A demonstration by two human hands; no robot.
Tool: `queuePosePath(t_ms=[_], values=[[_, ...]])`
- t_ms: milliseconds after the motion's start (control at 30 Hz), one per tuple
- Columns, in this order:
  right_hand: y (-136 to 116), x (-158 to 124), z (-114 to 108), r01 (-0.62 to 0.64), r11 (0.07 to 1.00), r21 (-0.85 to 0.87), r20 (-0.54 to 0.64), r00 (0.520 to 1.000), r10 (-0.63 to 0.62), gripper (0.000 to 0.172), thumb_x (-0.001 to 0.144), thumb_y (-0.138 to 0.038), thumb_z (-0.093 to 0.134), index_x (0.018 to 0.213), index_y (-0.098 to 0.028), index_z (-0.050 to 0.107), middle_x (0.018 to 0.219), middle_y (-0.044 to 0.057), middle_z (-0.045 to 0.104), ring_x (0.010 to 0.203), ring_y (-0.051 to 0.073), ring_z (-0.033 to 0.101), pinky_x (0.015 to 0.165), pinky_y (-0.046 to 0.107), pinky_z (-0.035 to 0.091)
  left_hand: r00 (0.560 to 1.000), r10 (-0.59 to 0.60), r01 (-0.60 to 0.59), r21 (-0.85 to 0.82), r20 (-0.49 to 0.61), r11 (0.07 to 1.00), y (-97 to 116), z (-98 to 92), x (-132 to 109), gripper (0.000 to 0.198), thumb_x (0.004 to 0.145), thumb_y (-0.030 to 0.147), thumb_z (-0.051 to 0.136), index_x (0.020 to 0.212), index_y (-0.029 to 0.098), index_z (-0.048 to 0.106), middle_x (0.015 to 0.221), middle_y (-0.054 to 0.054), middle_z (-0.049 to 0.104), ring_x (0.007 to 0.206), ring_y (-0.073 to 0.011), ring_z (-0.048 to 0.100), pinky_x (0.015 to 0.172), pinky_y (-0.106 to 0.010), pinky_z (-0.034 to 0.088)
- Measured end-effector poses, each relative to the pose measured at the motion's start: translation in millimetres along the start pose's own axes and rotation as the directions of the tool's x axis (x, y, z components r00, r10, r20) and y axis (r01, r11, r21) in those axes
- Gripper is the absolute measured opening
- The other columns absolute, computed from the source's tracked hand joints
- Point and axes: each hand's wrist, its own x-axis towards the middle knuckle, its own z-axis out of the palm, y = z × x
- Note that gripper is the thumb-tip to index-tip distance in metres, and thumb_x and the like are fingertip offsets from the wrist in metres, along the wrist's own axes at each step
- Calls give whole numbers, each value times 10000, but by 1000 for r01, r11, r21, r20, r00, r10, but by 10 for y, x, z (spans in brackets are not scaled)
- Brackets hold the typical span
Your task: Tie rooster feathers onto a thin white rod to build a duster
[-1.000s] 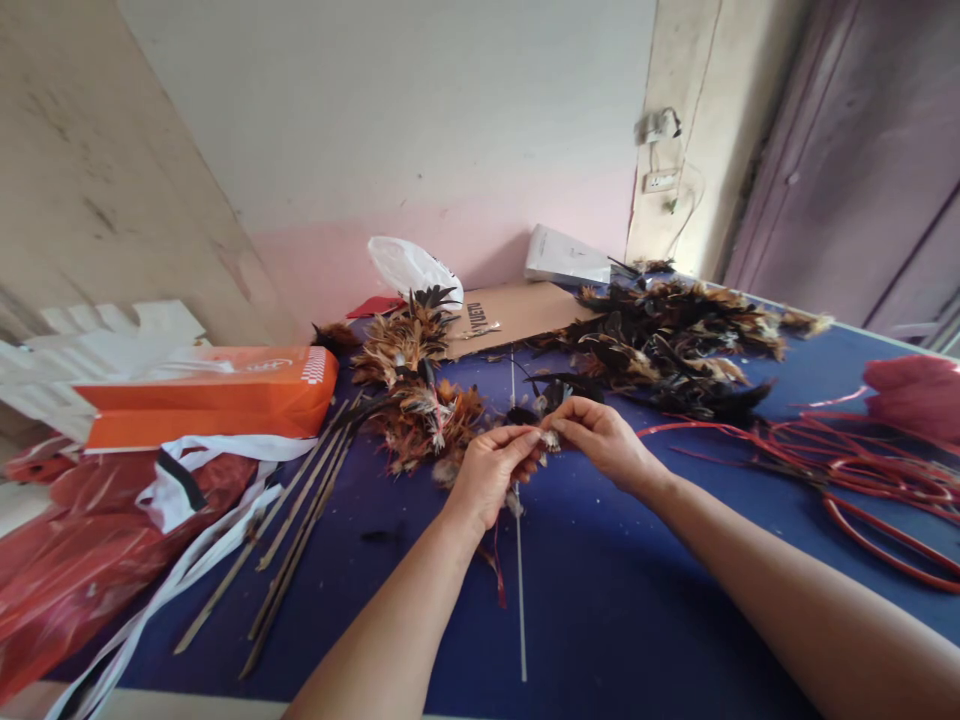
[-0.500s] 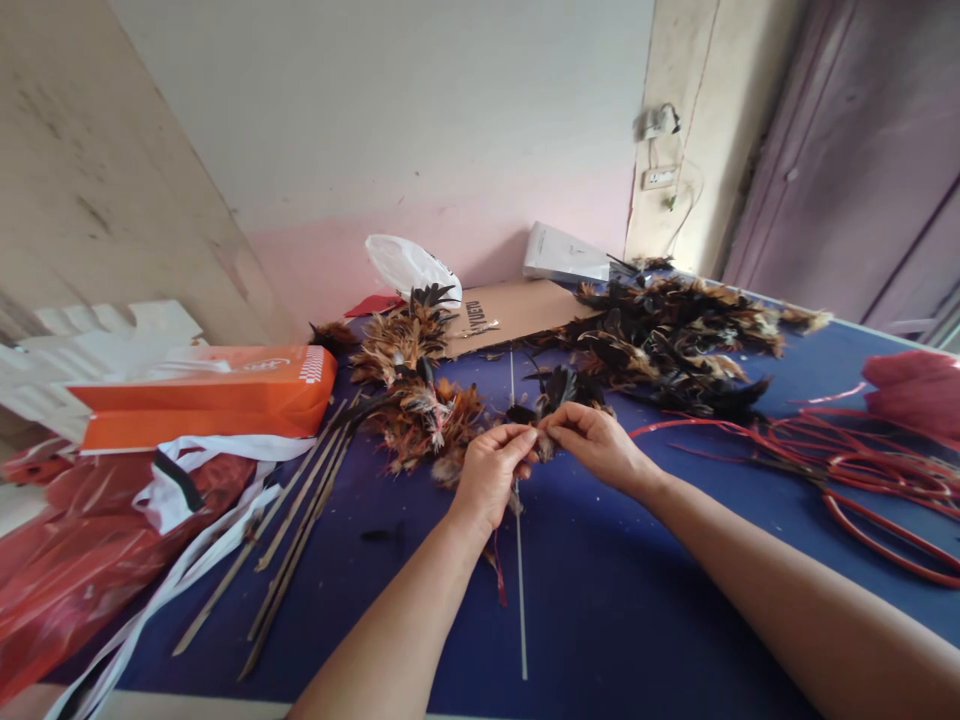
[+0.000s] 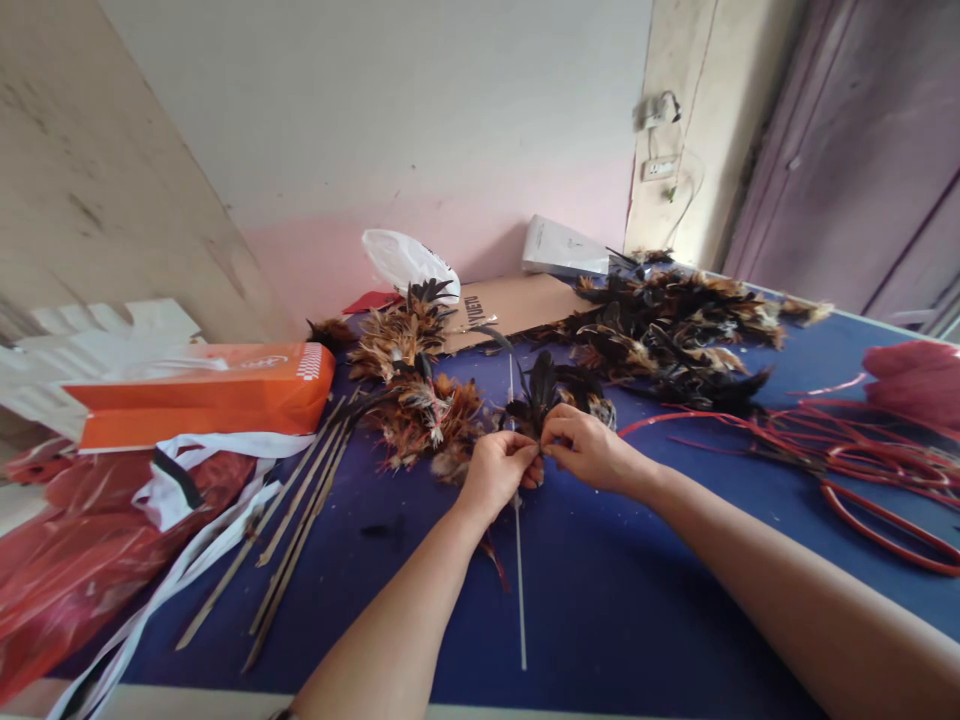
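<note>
My left hand [image 3: 501,468] and my right hand [image 3: 586,446] meet over the middle of the blue table [image 3: 615,600], fingertips almost touching. Both are closed in a pinch. Dark feathers [image 3: 541,388] stand up just beyond the fingers, their lower ends hidden in my grip. To the left of my left hand lies a bunch of brown feathers [image 3: 435,415] bound with pinkish string. A thin reddish strand [image 3: 496,562] hangs below my left hand. Beyond my right hand spreads a large heap of black and brown feathers [image 3: 675,330].
Thin sticks [image 3: 292,540] lie at left, beside an orange bag [image 3: 202,395] and red plastic [image 3: 112,540]. Red-handled scissors [image 3: 892,525] and red strips [image 3: 885,460] are at right. Cardboard [image 3: 517,305], a white plastic bag [image 3: 412,265] and a box [image 3: 566,248] stand at the back.
The dark feathers between my hands now stand more upright, and a long dark feather shows above them. Both hands have shifted slightly downward in view, still pinched together.
</note>
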Motion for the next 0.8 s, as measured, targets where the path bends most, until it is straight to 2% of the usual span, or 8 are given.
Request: queuePosePath(t_ms=[167,367,433,600,700,800], values=[[-23,6,10,-20,997,-71,0,1000,20,114,681,-97,512,660,-158,607,758,20,549,638,92,502,601,201,396,1000,-24,25,48,-11,999,36,20,-19,68,713,135,558,656,104,580,517,-10,590,423,-82,551,417,-179,447],[9,2,35,-241,970,-23,85,967,242,131,710,-164,494,653,-168,612,562,-17,573,516,89,488,506,198,352,998,-56,55,86,15,995,37,6,-10,69,695,108,564,682,96,631,512,-28,610,447,-89,565,474,-196,472],[14,-1,48,-216,975,-56,52,974,219,119,697,-165,512,637,-168,615,599,-6,580,556,98,501,521,201,355,999,-44,41,105,26,994,15,-3,-7,59,670,113,590,686,98,645,519,-33,618,459,-93,567,495,-204,475],[-33,-9,66,-47,989,-143,-45,998,41,94,670,-122,540,635,-162,618,731,32,566,656,115,514,610,220,385,999,44,-49,183,30,982,-20,-6,-14,44,621,134,626,645,122,660,494,-17,611,422,-85,525,453,-191,426],[-26,-2,44,-43,995,-85,-29,999,41,98,672,-127,540,631,-166,620,716,25,580,662,118,528,614,220,396,998,57,-57,194,6,979,-21,11,-18,62,627,178,637,600,125,649,466,-12,591,396,-82,506,432,-191,407],[54,21,6,-188,976,110,50,982,183,124,708,-202,525,680,-170,641,656,12,612,612,120,550,560,215,417,1000,0,-1,114,6,993,-12,20,-15,119,642,226,646,593,118,640,485,-23,595,416,-91,528,455,-203,434]])
